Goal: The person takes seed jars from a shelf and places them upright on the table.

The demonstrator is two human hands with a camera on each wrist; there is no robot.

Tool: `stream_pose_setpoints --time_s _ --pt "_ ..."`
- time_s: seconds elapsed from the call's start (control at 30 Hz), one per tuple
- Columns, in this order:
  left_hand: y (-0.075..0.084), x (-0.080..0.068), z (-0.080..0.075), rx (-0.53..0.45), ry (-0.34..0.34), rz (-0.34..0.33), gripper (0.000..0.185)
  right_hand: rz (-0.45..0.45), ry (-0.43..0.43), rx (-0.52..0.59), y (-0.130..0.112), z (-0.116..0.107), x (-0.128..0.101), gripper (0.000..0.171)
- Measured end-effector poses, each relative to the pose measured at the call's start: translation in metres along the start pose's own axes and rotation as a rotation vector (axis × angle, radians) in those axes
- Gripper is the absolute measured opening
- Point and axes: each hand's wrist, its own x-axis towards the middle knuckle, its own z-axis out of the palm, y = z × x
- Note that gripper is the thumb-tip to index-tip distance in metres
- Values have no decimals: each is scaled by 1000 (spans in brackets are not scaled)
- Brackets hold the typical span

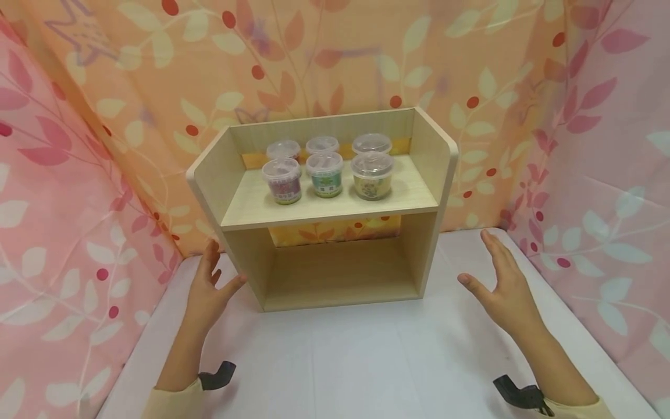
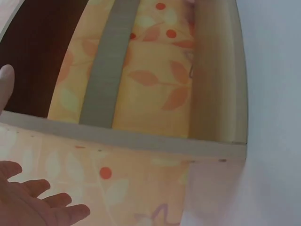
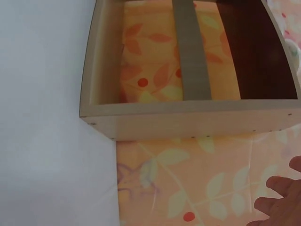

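Note:
A small light-wood shelf [image 1: 335, 218] stands on the table, with several lidded plastic tubs on its upper board. The front row has a tub with a purple label [image 1: 285, 189], one with a green label [image 1: 327, 181] and one with a yellow label [image 1: 372, 185]; more tubs [image 1: 371, 143] sit behind, partly hidden. My left hand [image 1: 211, 294] hovers beside the shelf's left side, fingers spread and holding nothing. To the right of the shelf, my right hand [image 1: 505, 291] is likewise spread and apart from it. Both wrist views show fingers [image 2: 30, 200] [image 3: 282, 197] near the shelf's sides.
The white table [image 1: 361, 361] runs in front of the shelf and to both sides. Patterned cloth walls close in the back [image 1: 335, 58], left [image 1: 68, 233] and right [image 1: 602, 174]. A black strap piece [image 1: 217, 376] is on the left wrist, another [image 1: 518, 394] on the right.

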Motion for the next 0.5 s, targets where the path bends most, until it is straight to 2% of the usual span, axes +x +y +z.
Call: stream_pose_setpoints --time_s 0.27,0.5 --pt "-10 -1 17 -87 0 -3 99 -69 56 40 -17 3 0 97" --pt "-33 1 33 -195 -92 -56 93 -133 98 70 -32 7 0 97"
